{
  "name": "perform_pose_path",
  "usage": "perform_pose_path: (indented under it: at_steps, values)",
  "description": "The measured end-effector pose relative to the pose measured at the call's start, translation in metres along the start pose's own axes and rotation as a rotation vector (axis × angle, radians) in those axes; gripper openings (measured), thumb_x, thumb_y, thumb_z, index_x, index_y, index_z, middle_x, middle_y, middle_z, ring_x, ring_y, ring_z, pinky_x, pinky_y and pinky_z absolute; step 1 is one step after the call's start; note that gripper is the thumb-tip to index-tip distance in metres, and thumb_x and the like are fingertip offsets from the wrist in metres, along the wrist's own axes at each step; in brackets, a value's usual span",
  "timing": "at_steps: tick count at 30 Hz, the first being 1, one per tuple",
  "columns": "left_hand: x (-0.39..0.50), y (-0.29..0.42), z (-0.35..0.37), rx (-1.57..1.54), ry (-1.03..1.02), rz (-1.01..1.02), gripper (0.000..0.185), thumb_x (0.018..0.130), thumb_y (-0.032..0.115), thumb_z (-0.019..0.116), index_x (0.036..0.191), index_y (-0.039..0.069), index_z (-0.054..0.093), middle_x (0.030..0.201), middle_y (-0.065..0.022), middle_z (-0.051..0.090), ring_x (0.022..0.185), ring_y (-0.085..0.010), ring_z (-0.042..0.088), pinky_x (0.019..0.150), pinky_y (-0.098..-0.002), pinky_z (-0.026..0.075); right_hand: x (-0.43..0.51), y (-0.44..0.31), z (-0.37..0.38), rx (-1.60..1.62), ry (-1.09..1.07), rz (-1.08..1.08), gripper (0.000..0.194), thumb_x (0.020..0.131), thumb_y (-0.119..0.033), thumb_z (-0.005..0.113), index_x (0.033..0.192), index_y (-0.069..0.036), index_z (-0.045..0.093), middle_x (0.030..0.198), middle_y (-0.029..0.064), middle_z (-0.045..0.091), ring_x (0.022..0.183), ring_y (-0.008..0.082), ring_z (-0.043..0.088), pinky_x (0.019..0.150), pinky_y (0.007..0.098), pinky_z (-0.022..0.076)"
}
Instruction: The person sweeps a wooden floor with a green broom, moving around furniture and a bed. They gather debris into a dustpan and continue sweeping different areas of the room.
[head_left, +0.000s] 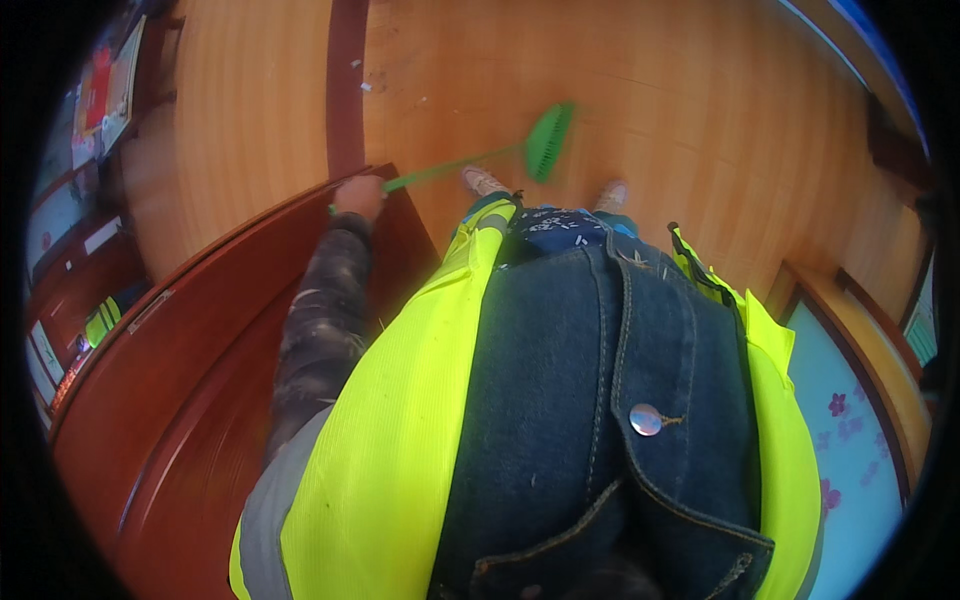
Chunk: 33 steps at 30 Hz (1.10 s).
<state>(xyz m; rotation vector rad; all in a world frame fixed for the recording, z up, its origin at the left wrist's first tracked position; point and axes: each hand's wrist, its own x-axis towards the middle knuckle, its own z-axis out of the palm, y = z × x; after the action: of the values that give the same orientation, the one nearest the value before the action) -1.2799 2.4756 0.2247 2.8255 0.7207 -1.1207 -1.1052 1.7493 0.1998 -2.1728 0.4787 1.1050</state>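
My left hand (358, 196) is closed around the upper end of a green broom's handle (442, 169), beside the edge of a dark red wooden door (225, 277). The handle runs to the right across the front of my shoe, and the green broom head (550, 142) is over the wooden floor (675, 112), ahead of and between my feet. It is slightly blurred. Several small white scraps (366, 87) lie on the floor near a dark red strip. My right hand is out of view.
At the right stands a wood-framed panel (847, 412) with a pale blue face and pink flowers. Through the doorway at the far left are dark red furniture and a yellow-green garment (103, 321). The dark red floor strip (346, 90) runs away from the door's edge.
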Motion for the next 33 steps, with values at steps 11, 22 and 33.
perform_pose_path:
  at_steps: [11,22,33]
  values:
    - [0.021,-0.182,-0.083,0.218,0.13,-0.276,0.021,0.085,0.017,0.048,0.091,0.011,0.066,0.089,-0.0123,0.065,0.086,-0.0305,0.063,0.068,-0.0428,0.051,-0.018,-0.085,0.07,0.022,-0.072,0.006,0.018,0.086,-0.022,0.058,0.081,-0.005,0.056,0.069,0.0016,0.056,0.057,0.0092,0.05,0.049,0.0261,0.0395]
    - [-0.029,-0.155,-0.119,0.039,0.179,-0.299,0.016,0.082,0.015,0.053,0.085,0.006,0.067,0.079,-0.0193,0.064,0.076,-0.0369,0.063,0.063,-0.0452,0.05,0.051,-0.127,0.009,-0.126,-0.014,-0.012,0.018,0.084,-0.022,0.059,0.082,-0.004,0.058,0.069,0.0021,0.057,0.058,0.0104,0.052,0.05,0.0265,0.0415]
    - [0.058,-0.033,-0.027,-0.355,0.014,-0.209,0.024,0.078,0.026,0.056,0.084,0.006,0.067,0.086,-0.019,0.064,0.083,-0.0363,0.062,0.072,-0.0452,0.05,0.112,-0.241,0.043,-0.295,-0.092,-0.216,0.02,0.082,-0.023,0.062,0.086,-0.003,0.059,0.07,0.0045,0.059,0.058,0.0151,0.056,0.052,0.0301,0.0458]
